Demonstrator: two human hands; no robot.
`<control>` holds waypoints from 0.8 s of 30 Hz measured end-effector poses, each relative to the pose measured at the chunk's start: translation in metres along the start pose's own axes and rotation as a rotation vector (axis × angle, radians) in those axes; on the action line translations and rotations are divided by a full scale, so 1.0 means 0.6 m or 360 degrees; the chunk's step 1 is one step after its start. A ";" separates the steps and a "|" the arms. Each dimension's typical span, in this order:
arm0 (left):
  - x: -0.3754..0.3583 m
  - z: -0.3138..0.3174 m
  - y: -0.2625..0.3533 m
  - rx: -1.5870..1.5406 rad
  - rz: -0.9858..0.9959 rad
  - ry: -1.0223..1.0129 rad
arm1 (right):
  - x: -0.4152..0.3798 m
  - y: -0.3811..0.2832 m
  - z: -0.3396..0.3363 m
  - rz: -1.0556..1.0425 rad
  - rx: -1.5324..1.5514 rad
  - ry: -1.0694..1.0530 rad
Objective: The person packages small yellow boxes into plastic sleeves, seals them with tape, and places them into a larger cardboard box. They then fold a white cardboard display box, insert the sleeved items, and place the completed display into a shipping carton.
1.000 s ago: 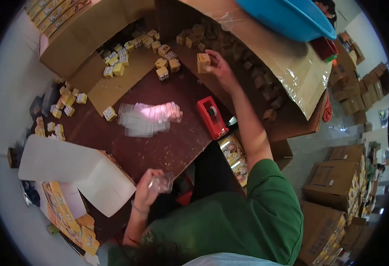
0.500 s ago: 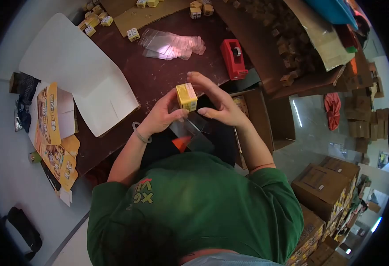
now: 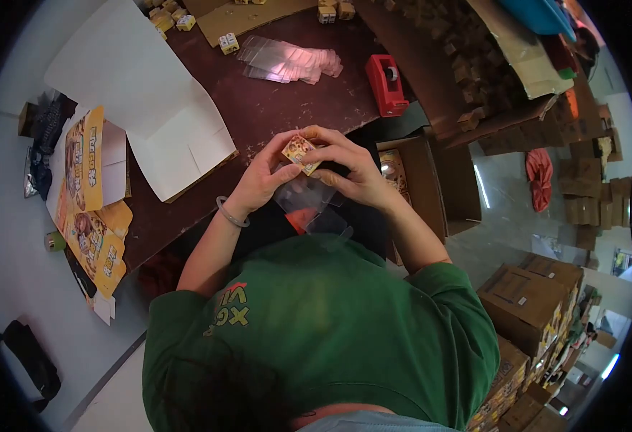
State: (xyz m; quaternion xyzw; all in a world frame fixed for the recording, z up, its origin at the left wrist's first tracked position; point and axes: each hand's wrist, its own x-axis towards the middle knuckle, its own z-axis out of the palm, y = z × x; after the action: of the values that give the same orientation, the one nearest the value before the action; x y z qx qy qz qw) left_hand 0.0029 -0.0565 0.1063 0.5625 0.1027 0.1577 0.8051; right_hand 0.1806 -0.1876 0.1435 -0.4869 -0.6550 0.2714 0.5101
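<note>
My left hand (image 3: 264, 178) and my right hand (image 3: 350, 169) meet over the near edge of the dark red table (image 3: 273, 108). Together they hold a small yellow printed box (image 3: 299, 152), tilted, with fingers pinching its corners. A clear plastic sleeve (image 3: 309, 201) hangs just under the box against my palms; which hand grips it I cannot tell. A wristband circles my left wrist.
A red tape dispenser (image 3: 386, 84) and a pile of clear sleeves (image 3: 291, 60) lie further up the table. White flattened cardboard (image 3: 143, 93) covers the left side. Small yellow boxes (image 3: 228, 43) sit beyond. An open carton (image 3: 417, 180) stands to my right, stacked cartons (image 3: 532, 302) behind.
My right hand brought the yellow box from the far carton down to my left hand. The box has since turned from upright to tilted between both hands, pressed nearer the sleeve.
</note>
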 end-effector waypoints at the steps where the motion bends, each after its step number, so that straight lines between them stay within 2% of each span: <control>1: 0.000 0.001 0.001 0.0011 0.0004 -0.0012 | -0.002 -0.002 -0.001 0.0044 0.0004 0.0016; 3: 0.000 0.002 0.006 0.0033 0.0012 -0.0041 | 0.004 -0.020 -0.011 0.0108 -0.0004 -0.0034; 6: 0.001 -0.013 0.012 0.0006 -0.0273 -0.0124 | 0.007 -0.023 -0.023 0.0137 -0.0043 -0.0197; 8: 0.003 -0.013 0.004 0.0015 -0.0220 -0.0099 | 0.009 -0.025 -0.029 0.0181 -0.0006 -0.0275; 11: 0.001 -0.003 0.010 -0.0113 -0.0235 -0.0085 | 0.011 -0.019 -0.033 0.0098 -0.0029 -0.0275; 12: -0.001 0.003 0.013 -0.0179 -0.0257 -0.0084 | 0.008 -0.019 -0.024 0.0216 0.0085 -0.0044; 13: 0.003 0.008 -0.005 -0.0089 -0.0148 0.0129 | 0.006 -0.018 -0.011 0.0328 0.0198 0.0185; 14: 0.007 0.017 -0.010 0.0117 -0.0027 0.0266 | 0.007 -0.014 -0.004 0.0433 0.0098 0.0376; 17: 0.013 0.030 -0.030 0.0730 0.0297 0.0653 | 0.004 -0.011 0.013 0.0310 -0.0482 0.0463; 18: 0.012 0.038 -0.026 0.0838 0.0290 0.0695 | 0.010 -0.021 0.024 0.0362 -0.0420 0.0473; 21: 0.015 0.056 -0.016 0.1064 0.0334 0.0770 | 0.024 -0.016 0.040 0.0282 -0.0755 0.0534; 22: 0.020 0.053 -0.019 0.1074 0.0391 0.0771 | 0.031 -0.020 0.041 0.0412 -0.0445 0.0493; 24: 0.025 0.051 -0.021 0.1031 0.0440 0.0773 | 0.038 -0.015 0.038 0.0432 -0.0423 0.0472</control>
State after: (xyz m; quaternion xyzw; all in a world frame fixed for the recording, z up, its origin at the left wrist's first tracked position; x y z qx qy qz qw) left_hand 0.0294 -0.0818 0.1054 0.7413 0.2572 0.3517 0.5106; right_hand 0.1562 -0.1667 0.1528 -0.6678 -0.5316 0.1743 0.4910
